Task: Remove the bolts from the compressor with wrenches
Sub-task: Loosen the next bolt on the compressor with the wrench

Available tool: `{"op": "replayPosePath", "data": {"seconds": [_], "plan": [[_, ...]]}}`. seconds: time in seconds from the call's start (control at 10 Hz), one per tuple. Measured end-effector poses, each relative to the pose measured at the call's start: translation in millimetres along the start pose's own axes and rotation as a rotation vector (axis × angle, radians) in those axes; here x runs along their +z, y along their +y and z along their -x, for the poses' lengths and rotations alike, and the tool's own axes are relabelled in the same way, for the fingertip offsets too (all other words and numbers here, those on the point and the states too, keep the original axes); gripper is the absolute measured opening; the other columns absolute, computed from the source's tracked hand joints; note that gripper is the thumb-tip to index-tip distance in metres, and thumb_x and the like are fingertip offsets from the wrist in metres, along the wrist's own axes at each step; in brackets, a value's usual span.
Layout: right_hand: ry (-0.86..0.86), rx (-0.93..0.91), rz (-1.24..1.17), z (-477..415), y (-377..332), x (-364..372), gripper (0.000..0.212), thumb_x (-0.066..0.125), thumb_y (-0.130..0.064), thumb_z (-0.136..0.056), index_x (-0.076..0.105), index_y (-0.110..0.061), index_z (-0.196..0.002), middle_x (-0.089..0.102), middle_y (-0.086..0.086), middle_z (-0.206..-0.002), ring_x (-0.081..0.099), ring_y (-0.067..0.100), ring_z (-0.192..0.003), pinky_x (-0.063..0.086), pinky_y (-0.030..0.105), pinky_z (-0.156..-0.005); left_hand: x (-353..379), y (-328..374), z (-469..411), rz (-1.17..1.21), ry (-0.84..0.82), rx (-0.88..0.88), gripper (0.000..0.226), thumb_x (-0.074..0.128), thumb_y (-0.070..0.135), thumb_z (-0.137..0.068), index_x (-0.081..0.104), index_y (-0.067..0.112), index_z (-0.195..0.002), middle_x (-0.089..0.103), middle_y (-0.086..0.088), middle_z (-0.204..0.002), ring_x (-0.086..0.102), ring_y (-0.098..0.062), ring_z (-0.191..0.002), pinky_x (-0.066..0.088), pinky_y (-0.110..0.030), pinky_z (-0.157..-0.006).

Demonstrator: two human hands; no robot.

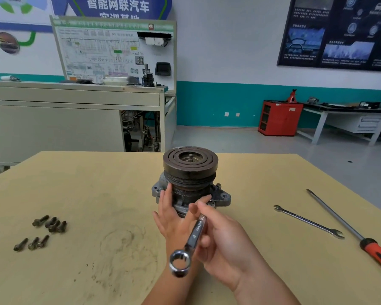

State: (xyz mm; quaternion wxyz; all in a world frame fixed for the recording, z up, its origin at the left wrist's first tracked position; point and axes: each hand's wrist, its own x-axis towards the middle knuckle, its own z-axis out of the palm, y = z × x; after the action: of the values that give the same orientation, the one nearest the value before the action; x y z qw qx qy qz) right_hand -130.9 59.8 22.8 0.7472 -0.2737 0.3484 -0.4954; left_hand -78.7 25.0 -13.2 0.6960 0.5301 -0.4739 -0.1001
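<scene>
Two hands meet at the compressor (190,179), which stands upright on its flange near the far middle of the table (97,194), grooved pulley on top. The left hand (169,214) lies with straight fingers against the compressor's left side, gripping nothing. The right hand (220,236) curls round the shank of a combination wrench (194,236). The wrench's ring end points back toward the camera and its far end reaches a flange bolt (210,202) at the front of the compressor; whether it sits on the bolt I cannot tell. Loose bolts (50,224) lie in two small clusters on the table's left. An open-ended wrench (308,222) and an orange-handled screwdriver (343,225) lie to the right.
</scene>
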Motion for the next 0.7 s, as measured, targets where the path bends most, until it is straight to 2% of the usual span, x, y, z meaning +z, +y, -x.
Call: {"op": "replayPosePath", "data": {"seconds": [0.1,0.2,0.3,0.4,0.5,0.6,0.7], "plan": [[-0.027,0.002,-0.039,0,1,-4,0.019,0.052,-0.026,-0.090,0.059,-0.008,-0.089,0.042,-0.002,-0.041,0.038,0.003,-0.025,0.034,0.014,-0.027,0,-5,4,0.085,-0.114,-0.010,0.059,0.033,0.094,-0.057,0.041,0.053,-0.099,0.043,-0.018,-0.138,0.025,-0.027,-0.132,0.009,-0.062,-0.112],[-0.178,0.018,-0.137,6,8,-10,0.030,0.049,-0.038,-0.081,0.064,-0.014,-0.076,0.053,-0.003,-0.042,0.041,0.002,-0.027,0.025,0.008,-0.030,-6,-25,4,-0.047,-0.260,0.103,0.037,0.051,0.060,-0.067,0.051,0.065,-0.103,0.031,-0.020,-0.146,0.018,-0.042,-0.140,0.011,-0.071,-0.108],[-0.022,-0.066,-0.237,11,15,-23,0.031,0.043,-0.030,-0.091,0.061,-0.008,-0.079,0.051,0.004,-0.045,0.043,0.009,-0.028,0.032,0.013,-0.033,-5,-41,10,-0.199,-0.284,0.252,0.038,0.049,0.052,-0.075,0.049,0.057,-0.113,0.019,-0.003,-0.151,0.015,-0.034,-0.140,0.021,-0.073,-0.102],[0.268,-0.514,0.135,15,24,-25,0.024,0.052,0.007,-0.087,0.057,-0.016,-0.083,0.062,0.013,-0.082,0.061,0.012,-0.064,0.050,0.022,-0.064,-3,-36,2,-0.071,-0.209,0.224,0.059,0.056,0.046,-0.079,0.028,0.075,-0.122,0.029,-0.010,-0.148,0.027,-0.045,-0.135,0.028,-0.075,-0.095],[0.174,-1.095,0.651,7,42,-21,0.023,0.067,-0.018,-0.078,0.061,-0.017,-0.101,0.063,0.010,-0.108,0.057,0.003,-0.105,0.043,0.023,-0.095,9,-48,12,0.073,-0.259,0.184,0.066,0.052,0.051,-0.082,0.010,0.080,-0.124,0.032,-0.024,-0.148,0.026,-0.054,-0.135,0.024,-0.074,-0.101],[0.259,-1.388,1.044,-4,44,-31,0.024,0.051,-0.021,-0.090,0.066,-0.007,-0.077,0.068,0.011,-0.077,0.061,0.002,-0.082,0.040,0.031,-0.104,13,-58,31,0.132,-0.373,0.218,0.051,0.018,0.072,-0.090,-0.007,0.070,-0.134,-0.015,-0.022,-0.156,-0.017,-0.043,-0.143,-0.006,-0.064,-0.113],[0.040,-1.462,0.632,-4,35,-39,0.045,0.038,-0.042,-0.096,0.056,-0.020,-0.061,0.059,-0.012,-0.065,0.058,0.002,-0.066,0.045,0.021,-0.092,8,-68,17,-0.086,-0.284,0.280,0.035,0.042,0.051,-0.088,0.048,0.053,-0.123,0.010,-0.008,-0.155,0.007,-0.028,-0.143,0.013,-0.060,-0.111]]}}
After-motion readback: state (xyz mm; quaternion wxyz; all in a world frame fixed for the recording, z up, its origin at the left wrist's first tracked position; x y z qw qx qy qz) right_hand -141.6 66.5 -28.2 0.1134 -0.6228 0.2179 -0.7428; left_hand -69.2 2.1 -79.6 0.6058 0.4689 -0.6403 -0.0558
